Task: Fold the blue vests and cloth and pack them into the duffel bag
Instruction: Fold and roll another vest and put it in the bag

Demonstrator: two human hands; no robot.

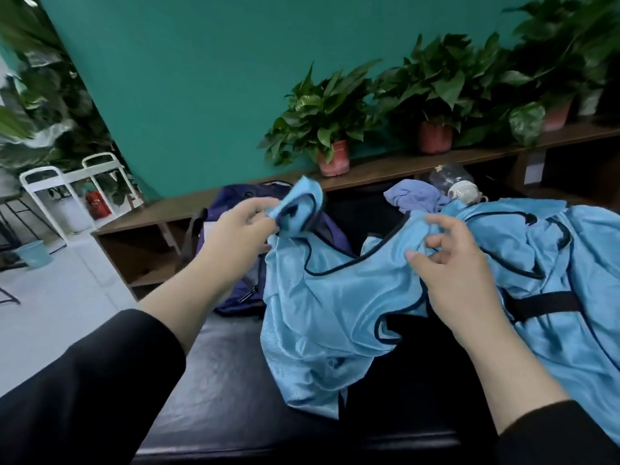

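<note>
Basically, your left hand (243,226) pinched one vest (322,297) strap, your right hand (449,260) the other; vest hung between, bag (235,290) nearer your left.

I am viewing a dim, evenly lit indoor scene; soft overhead light is casting only faint shadows. A pale sheen is showing on the black bench top (235,380) near me and on the glossy blue vest (335,297). The wide-angle lens is bending the wooden shelf (385,169) and tilting the teal wall (201,78). Motion blur is softening the right hand (453,263) and the plants (43,105) at far left; the edges are looking smeared.
</note>
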